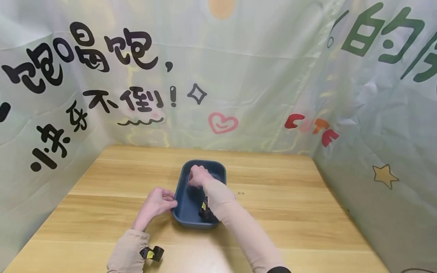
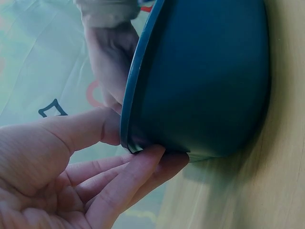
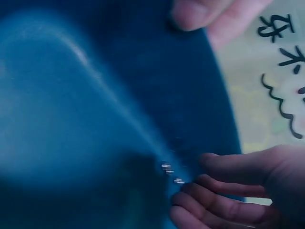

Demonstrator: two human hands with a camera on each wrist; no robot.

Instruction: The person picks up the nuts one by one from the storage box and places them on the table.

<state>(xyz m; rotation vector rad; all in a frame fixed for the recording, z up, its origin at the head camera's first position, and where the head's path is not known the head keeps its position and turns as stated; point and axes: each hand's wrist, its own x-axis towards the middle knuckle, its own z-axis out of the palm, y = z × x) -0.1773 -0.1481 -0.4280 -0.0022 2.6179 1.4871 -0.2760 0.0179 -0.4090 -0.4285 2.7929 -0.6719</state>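
Note:
A deep blue plastic basin (image 1: 191, 212) stands on the wooden table, longer front to back than wide. My left hand (image 1: 157, 203) pinches its left rim, and in the left wrist view the thumb is at the rim with fingertips (image 2: 152, 155) against the outer wall. Inside the basin, my right hand (image 1: 199, 176) is low near the far left wall. Several tiny shiny metal pieces (image 3: 166, 166) show just beyond its fingertips in the right wrist view, where basin floor meets wall. Thumb and fingers stand apart there, with nothing visible between them.
On the table (image 1: 280, 212), right of the basin, lie two tiny metal pieces (image 1: 241, 193). Printed fabric walls (image 1: 259, 94) enclose the table at the back and both sides. Black wrist cameras (image 1: 152, 253) sit on the sleeves.

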